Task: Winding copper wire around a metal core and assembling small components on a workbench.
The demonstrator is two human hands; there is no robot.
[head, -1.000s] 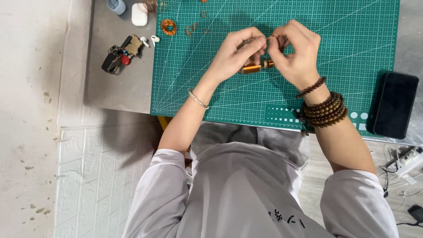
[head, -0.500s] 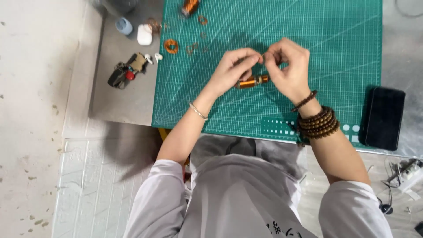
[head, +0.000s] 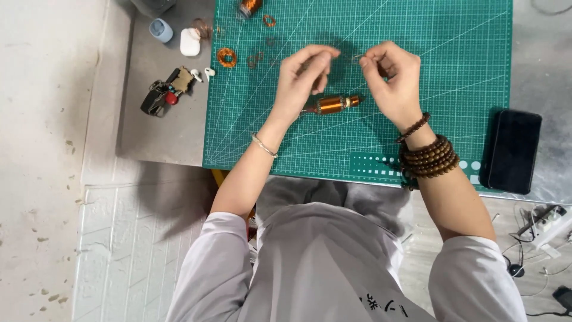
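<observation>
A small motor rotor wound with copper wire (head: pixel 333 104) lies on the green cutting mat (head: pixel 453 71), just below my hands. My left hand (head: pixel 304 77) and my right hand (head: pixel 390 74) hover above it, fingertips pinched and facing each other. A thin strand of wire (head: pixel 353 57) seems to run between them, though it is barely visible. I cannot tell whether the strand leads down to the rotor. Dark wooden bead bracelets (head: pixel 428 156) wrap my right wrist, and a thin bangle (head: pixel 264 145) sits on my left.
A copper wire coil (head: pixel 226 58), smaller loops (head: pixel 269 21) and a copper spool (head: pixel 249 6) lie at the mat's top left. Off the mat to the left are a white earbud case (head: pixel 190 42), a blue cap (head: pixel 161 30) and keys (head: pixel 164 95). A black phone (head: pixel 514 149) lies at the right.
My hands were closed together around the rotor. They have since lifted off it and drawn a little apart, and the rotor now rests on the mat beneath them.
</observation>
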